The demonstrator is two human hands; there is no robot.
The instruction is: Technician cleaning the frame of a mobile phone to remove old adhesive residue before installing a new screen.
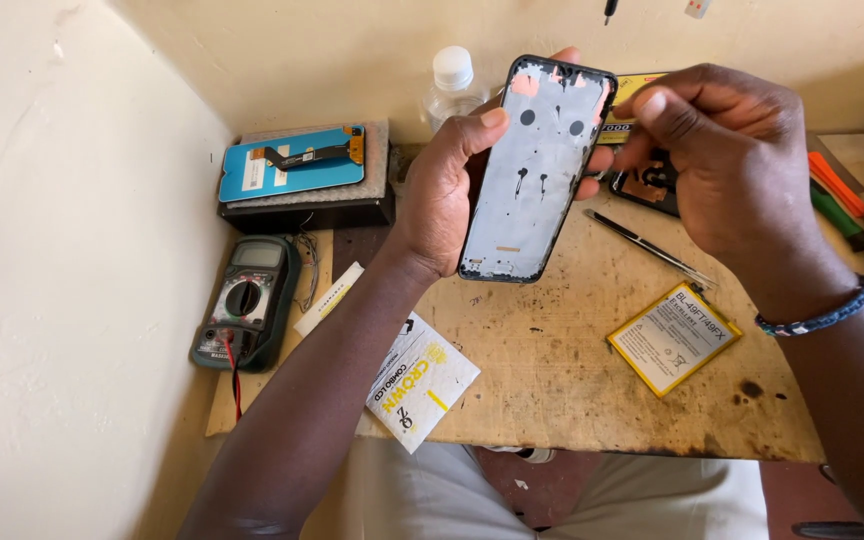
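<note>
My left hand [444, 190] grips a phone frame [535, 170] upright above the wooden table [572, 390]; the frame shows a grey inner plate with black edges and pink patches near its top. My right hand [727, 165] hovers just right of the frame's upper end, its thumb and fingers pinched together close to the top edge. Whether something small sits in that pinch I cannot tell. A beaded bracelet [817, 318] circles my right wrist.
On the table lie metal tweezers [647, 247], a yellow-edged flat battery [674, 337], a white packet [420, 380], a multimeter [245, 303] and a blue-backed screen part [292, 160] on a dark box. A plastic bottle [451, 85] stands at the wall; orange and green tools [840, 200] lie far right.
</note>
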